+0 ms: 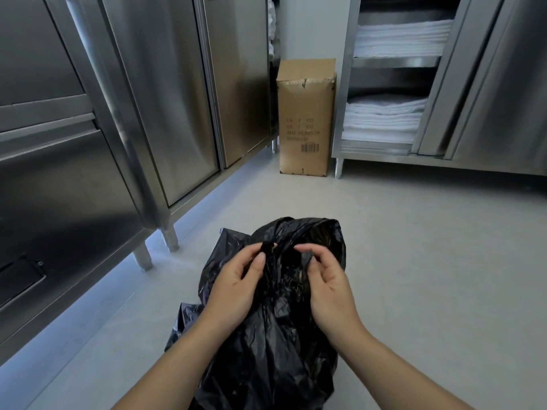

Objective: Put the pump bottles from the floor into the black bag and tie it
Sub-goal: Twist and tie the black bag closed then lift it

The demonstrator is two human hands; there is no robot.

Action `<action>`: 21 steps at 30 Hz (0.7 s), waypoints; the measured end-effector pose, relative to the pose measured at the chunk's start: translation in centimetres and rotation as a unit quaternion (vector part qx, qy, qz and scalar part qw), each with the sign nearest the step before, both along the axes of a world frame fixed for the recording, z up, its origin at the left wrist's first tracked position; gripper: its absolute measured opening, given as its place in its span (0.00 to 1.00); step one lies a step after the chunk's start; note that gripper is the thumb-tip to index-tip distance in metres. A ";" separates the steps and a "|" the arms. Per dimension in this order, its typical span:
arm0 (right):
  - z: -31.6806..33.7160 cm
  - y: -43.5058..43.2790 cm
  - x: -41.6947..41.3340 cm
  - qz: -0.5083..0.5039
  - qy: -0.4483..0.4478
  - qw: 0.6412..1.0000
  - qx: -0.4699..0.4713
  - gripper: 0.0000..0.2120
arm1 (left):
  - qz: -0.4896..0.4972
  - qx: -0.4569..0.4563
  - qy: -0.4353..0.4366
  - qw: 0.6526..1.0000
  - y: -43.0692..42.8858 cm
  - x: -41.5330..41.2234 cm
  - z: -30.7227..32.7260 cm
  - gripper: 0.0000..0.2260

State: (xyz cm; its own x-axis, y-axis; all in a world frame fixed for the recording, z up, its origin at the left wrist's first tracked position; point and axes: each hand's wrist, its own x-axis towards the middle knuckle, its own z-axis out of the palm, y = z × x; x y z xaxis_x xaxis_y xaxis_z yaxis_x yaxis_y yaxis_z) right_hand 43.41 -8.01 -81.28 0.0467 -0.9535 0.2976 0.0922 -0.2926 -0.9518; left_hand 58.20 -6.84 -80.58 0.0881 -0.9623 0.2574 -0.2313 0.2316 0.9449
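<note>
A black plastic bag [275, 335] lies bulging on the grey floor in front of me, its top gathered into a bunch. My left hand [236, 282] pinches one strip of the bag's top between thumb and fingers. My right hand [325, 282] pinches another strip just to the right. The two strips cross between my hands. No pump bottles show on the floor; whatever is in the bag is hidden by the plastic.
Steel cabinets [165, 99] on short legs line the left side. A tall cardboard box [306, 119] stands against the back wall. A steel cabinet [473, 84] at the right holds folded white towels [384, 119]. Grey floor [429, 261] extends to the right.
</note>
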 end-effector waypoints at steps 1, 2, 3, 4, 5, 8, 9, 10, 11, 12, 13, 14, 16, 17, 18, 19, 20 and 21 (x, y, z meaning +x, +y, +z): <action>-0.2 0.0 0.0 0.003 0.002 1.000 0.014 0.12 | 0.024 0.004 -0.006 1.000 0.0 0.2 -0.3 0.10; -0.4 0.0 0.0 0.003 0.000 1.000 0.028 0.11 | 0.046 0.015 0.002 0.999 0.1 0.3 -0.4 0.07; -0.3 -0.2 -0.1 0.011 -0.005 0.999 0.043 0.10 | 0.063 0.033 0.031 0.997 0.0 0.4 -0.4 0.06; -0.3 -0.4 -0.3 0.026 -0.007 0.998 0.055 0.09 | 0.074 0.052 0.082 0.992 0.0 0.4 -0.2 0.07; -0.2 -0.6 -0.4 0.038 -0.001 0.998 0.058 0.10 | 0.077 0.064 0.139 0.985 0.0 0.4 -0.1 0.09; 0.3 -1.0 -0.4 0.030 0.044 0.998 0.017 0.12 | 0.088 0.036 0.117 0.989 0.1 0.7 0.4 0.14; 0.5 -1.1 -0.4 0.028 0.043 0.999 0.000 0.12 | 0.081 0.016 0.101 0.991 0.3 0.8 0.6 0.13; 0.7 -1.1 -0.4 0.029 0.039 0.999 -0.016 0.12 | 0.069 0.003 0.093 0.993 0.5 0.8 0.9 0.13; 0.9 -1.1 -0.4 0.033 0.037 0.998 -0.026 0.13 | 0.063 -0.009 0.077 0.995 0.5 0.7 1.0 0.13; 1.1 -1.1 -0.4 0.035 0.042 0.998 -0.035 0.12 | 0.059 -0.017 0.058 0.996 0.5 0.7 0.9 0.13; 1.3 -1.0 -0.4 0.041 0.046 0.997 -0.043 0.12 | 0.060 -0.020 0.037 0.997 0.4 0.6 0.9 0.12; 1.3 -1.0 -0.4 0.052 0.047 0.996 -0.049 0.13 | 0.062 -0.020 0.027 0.997 0.4 0.5 0.8 0.12; 1.4 -1.0 -0.3 0.086 0.041 0.995 -0.033 0.13 | 0.071 -0.015 0.038 0.997 0.2 0.3 0.6 0.12; 1.3 -1.0 -0.3 0.102 0.030 0.994 -0.017 0.12 | 0.078 -0.011 0.050 0.996 0.2 0.3 0.6 0.13; 1.3 -1.0 -0.4 0.114 0.018 0.993 -0.005 0.12 | 0.079 -0.002 0.071 0.994 0.2 0.2 0.7 0.13; 1.3 -0.9 -0.5 0.124 0.007 0.992 0.003 0.12 | 0.075 0.012 0.094 0.993 0.3 0.0 0.9 0.14; 1.2 -0.9 -0.6 0.133 0.002 0.991 0.006 0.13 | 0.065 0.026 0.114 0.991 0.3 -0.1 1.1 0.16; 1.2 -0.9 -0.7 0.140 -0.002 0.990 0.008 0.14 | 0.058 0.043 0.131 0.989 0.2 -0.3 1.2 0.19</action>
